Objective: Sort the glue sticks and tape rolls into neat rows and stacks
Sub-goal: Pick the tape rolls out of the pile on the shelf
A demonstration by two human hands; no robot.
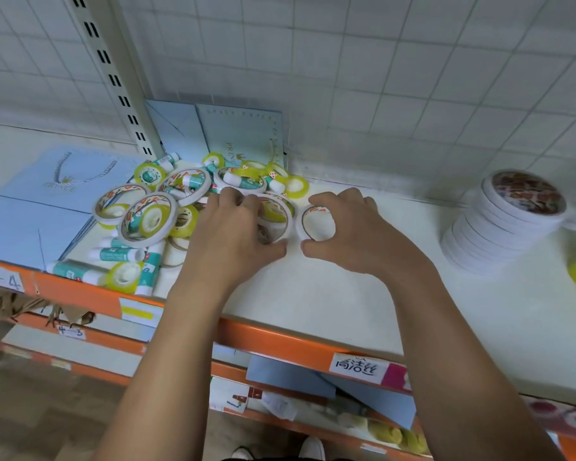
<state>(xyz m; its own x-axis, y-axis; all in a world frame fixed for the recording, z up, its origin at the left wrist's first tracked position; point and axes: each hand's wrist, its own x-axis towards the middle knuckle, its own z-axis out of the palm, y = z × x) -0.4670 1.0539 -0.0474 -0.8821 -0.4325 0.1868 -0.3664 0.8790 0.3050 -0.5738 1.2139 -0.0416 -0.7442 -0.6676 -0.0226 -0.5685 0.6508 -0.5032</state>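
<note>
The right hand (353, 234) curls thumb and fingers round a white tape roll (316, 222), pinching its rim from front and back. The left hand (233, 234) grips a second white roll (275, 221) just beside it in the same way. Both rolls lie flat on the shelf (313, 294), well to the left of the stack of white rolls (499, 234), which leans a little.

These rings should be light and stiff with a smooth outer face. A hold across the outer rim, as here, or a finger hooked through the core looks safest. The tall stack could slide if a roll is dropped on it off centre.

Further left of the stack lies the heap (180, 191): wide white rings, small yellow-green tape rolls (123, 276) and glue sticks (117, 254), tangled. Several white rings there act as cups, with small rolls and sticks lying inside them. Beyond the heap, blue paper bags (40, 201) lie flat or stand against the back wall; their contents cannot be seen.
</note>
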